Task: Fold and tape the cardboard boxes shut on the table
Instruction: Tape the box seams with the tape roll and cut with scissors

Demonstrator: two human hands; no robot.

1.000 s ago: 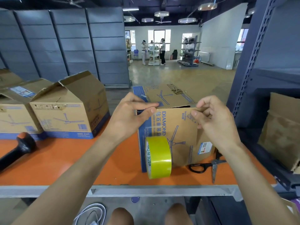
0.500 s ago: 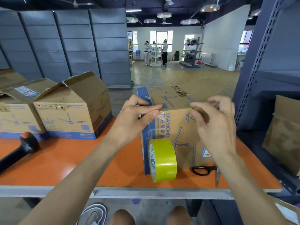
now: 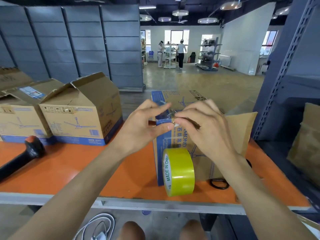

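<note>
The corrugated cardboard box [image 3: 176, 97] stands on the smooth orange table [image 3: 69, 167], just behind the upright yellow tape roll [image 3: 180, 172]. At its near top edge, the left hand [image 3: 145, 123] and right hand [image 3: 207, 125] pinch a glossy clear tape strip [image 3: 164, 115] between thumb and fingertips. The right hand has moved leftward from the box's right corner.

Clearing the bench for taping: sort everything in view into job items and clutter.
In use: centre box; clear tape strip, pinched by left hand and right hand; yellow tape roll; scissors; waiting boxes.
Lying about: black tool; white cable under table.
</note>
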